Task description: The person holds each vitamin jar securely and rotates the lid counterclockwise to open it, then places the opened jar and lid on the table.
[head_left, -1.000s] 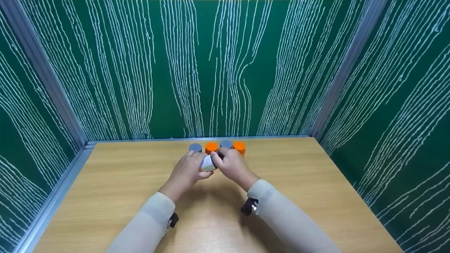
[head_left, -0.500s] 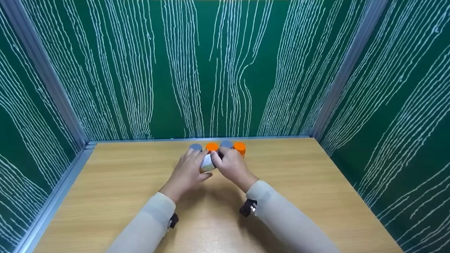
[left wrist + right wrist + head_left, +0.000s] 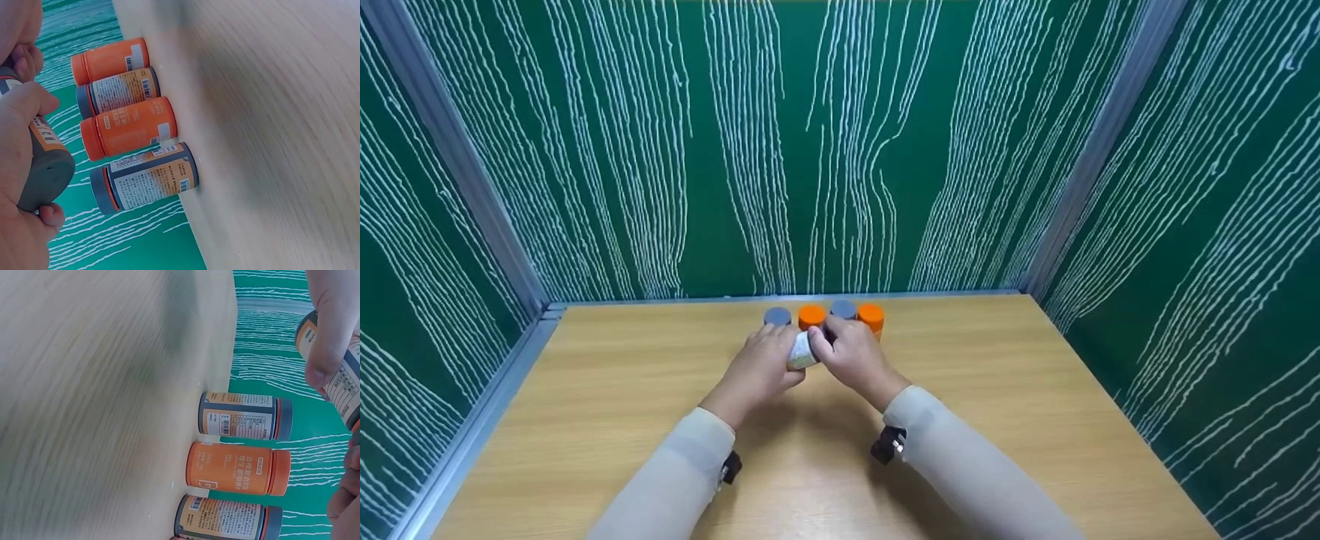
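Observation:
A dark grey supplement bottle (image 3: 802, 351) with a white and orange label is held tilted above the table by both hands. My left hand (image 3: 757, 367) grips its body; the dark base shows past the thumb in the left wrist view. My right hand (image 3: 855, 358) curls its fingers round the capped end, hiding most of the cap. Behind the hands stands a row of upright bottles: a grey-capped bottle (image 3: 239, 417), an orange bottle (image 3: 236, 468), another grey-capped bottle (image 3: 225, 517) and, at the right end, an orange bottle (image 3: 111, 59).
The row stands near the back edge of the wooden table (image 3: 622, 360). Green panels (image 3: 720, 255) with wavy white lines rise at the back and sides, joined by grey metal posts (image 3: 1080, 172). A small black device (image 3: 889, 444) sits under the right wrist.
My left thumb and fingers shifted round the bottle, loosening and then closing again. The bottle turned slightly; the right hand moved very little, and the standing bottles stayed put.

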Tool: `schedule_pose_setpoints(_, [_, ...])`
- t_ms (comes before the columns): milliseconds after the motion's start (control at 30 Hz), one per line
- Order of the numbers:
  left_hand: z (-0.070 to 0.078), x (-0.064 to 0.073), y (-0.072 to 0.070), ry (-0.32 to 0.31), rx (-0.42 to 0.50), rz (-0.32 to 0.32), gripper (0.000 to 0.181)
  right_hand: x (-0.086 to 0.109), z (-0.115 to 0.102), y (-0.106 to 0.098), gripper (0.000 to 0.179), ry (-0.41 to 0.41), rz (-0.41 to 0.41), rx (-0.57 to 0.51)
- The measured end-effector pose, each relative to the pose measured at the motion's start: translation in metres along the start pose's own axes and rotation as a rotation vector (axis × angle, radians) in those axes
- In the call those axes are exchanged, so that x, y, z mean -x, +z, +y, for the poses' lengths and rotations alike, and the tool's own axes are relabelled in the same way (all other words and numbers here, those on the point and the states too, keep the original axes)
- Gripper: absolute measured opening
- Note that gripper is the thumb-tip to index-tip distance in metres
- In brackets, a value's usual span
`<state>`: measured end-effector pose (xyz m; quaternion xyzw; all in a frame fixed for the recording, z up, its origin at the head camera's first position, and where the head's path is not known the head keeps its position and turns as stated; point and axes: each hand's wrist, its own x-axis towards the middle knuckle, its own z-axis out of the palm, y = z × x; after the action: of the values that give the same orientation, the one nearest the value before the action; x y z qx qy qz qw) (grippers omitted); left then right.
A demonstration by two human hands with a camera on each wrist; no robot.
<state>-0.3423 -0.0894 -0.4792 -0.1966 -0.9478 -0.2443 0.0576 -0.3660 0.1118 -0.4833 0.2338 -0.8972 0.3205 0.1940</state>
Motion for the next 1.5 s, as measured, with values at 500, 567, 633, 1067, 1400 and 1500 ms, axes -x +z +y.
schedule_pose_setpoints(500, [0.0,0.002,-0.003,0.024,0.149,-0.001,0.055,0.0,0.006,-0.007,0.026,-0.282,0.087,0.059])
schedule_pose_setpoints(567, [0.0,0.002,-0.004,0.036,0.15,0.004,0.053,0.0,0.008,-0.009,0.025,-0.287,0.074,0.051])
schedule_pose_setpoints(633, [-0.001,0.002,-0.005,0.048,0.147,0.009,0.053,-0.001,0.009,-0.011,0.025,-0.291,0.049,0.049])
schedule_pose_setpoints(1067, [-0.013,0.002,-0.006,0.094,0.126,0.046,0.07,-0.001,0.012,-0.023,0.042,-0.296,-0.113,0.022])
schedule_pose_setpoints(1400, [-0.01,0.004,-0.005,0.113,0.078,0.099,0.057,-0.002,0.007,-0.028,0.06,-0.129,-0.192,-0.032])
schedule_pose_setpoints(1500, [-0.01,0.004,-0.004,0.102,0.076,0.105,0.057,-0.003,0.003,-0.03,0.063,-0.034,-0.223,-0.039])
